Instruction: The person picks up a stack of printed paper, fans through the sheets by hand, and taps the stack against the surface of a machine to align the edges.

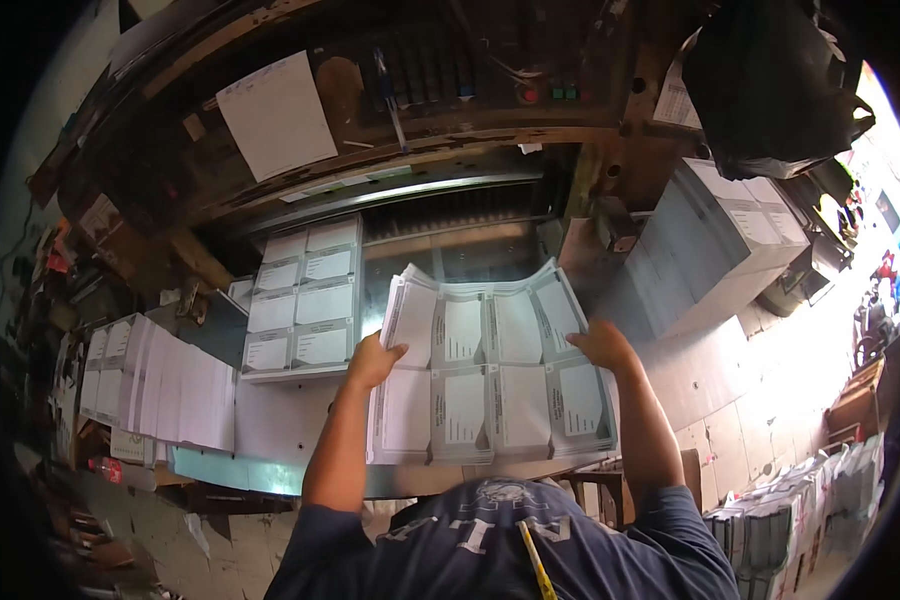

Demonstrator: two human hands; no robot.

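Paper pile is standing well left of the machine bed, its side showing uneven layers. A flat stack of printed sheets is lying just left of the bed. The left hand is clasping the left edge of the held stack, thumb resting on top; its remaining fingers are mostly hidden. The held stack is lying on the person's side of the bed; whether its underside is touching anything cannot be told. Its far edge is bowing, the far corners curling upward. The right hand is clasping the opposite edge, thumb likewise on top. A tall pile is standing right of the bed, and paper bundles are standing well to the bed's right, on the person's side.

Caution: excess inward pressure is likely to be deepening the bow, risking creased sheets. Uneven clasping could be letting inner sheets slide, skewing the edges. Any leftward swing could be knocking the flat stack out of square.
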